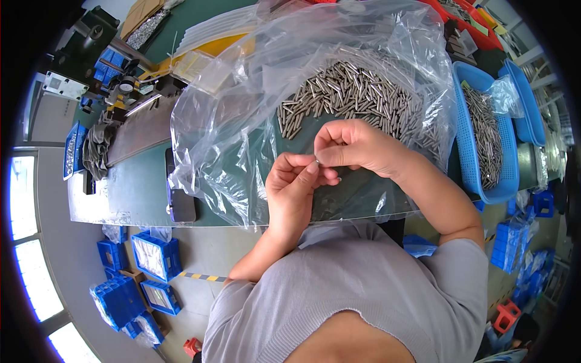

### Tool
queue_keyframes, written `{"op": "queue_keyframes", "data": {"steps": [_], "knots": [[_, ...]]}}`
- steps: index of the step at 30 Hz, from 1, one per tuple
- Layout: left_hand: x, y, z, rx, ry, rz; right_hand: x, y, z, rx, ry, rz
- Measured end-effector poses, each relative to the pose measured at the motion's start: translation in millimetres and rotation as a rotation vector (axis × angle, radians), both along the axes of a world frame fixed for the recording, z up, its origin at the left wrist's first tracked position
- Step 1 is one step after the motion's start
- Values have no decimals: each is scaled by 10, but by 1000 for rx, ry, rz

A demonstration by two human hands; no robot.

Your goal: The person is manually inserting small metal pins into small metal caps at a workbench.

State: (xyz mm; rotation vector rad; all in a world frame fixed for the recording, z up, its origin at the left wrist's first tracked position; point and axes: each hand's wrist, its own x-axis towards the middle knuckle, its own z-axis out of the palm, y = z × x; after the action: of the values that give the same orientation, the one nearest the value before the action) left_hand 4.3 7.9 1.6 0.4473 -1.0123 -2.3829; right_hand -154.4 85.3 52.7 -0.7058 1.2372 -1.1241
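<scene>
My left hand [295, 181] and my right hand [354, 145] meet in front of me above a clear plastic bag [242, 175] spread on the green bench. Between their fingertips sits a tiny metal part [317, 161], mostly hidden by the fingers. The left thumb and forefinger are closed on it, and the right thumb and forefinger pinch at the same spot. Just beyond my hands a heap of slim metal pins [357, 91] lies on the bag, partly under its folds.
A blue basket [505, 187] of similar metal pieces stands right of the bag, with another blue basket [525, 103] beside it. A dark phone [181, 202] lies at the bench's front edge. A fixture with a dial gauge [125, 87] is far left; a red bin [484, 37] is far right.
</scene>
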Motion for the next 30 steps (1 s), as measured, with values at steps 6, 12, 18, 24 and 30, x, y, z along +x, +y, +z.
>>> {"op": "queue_keyframes", "data": {"steps": [6, 12, 18, 24, 30], "knots": [[-18, 10, 16, 36, 2, 0, -67, 30, -154, -119, 62, -75], [-17, 19, 16, -13, -14, -4, -62, 21, -190, -139, 15, -19], [-9, 12, 3, -16, -8, 13, 59, 54, -80, -180, 500, -63], [-13, 26, 10, 19, 12, 8, -341, 101, -83, -184, -154, -310], [-5, 6, 13, 27, 25, -10, -480, 100, -56, -115, -1, -297]]}}
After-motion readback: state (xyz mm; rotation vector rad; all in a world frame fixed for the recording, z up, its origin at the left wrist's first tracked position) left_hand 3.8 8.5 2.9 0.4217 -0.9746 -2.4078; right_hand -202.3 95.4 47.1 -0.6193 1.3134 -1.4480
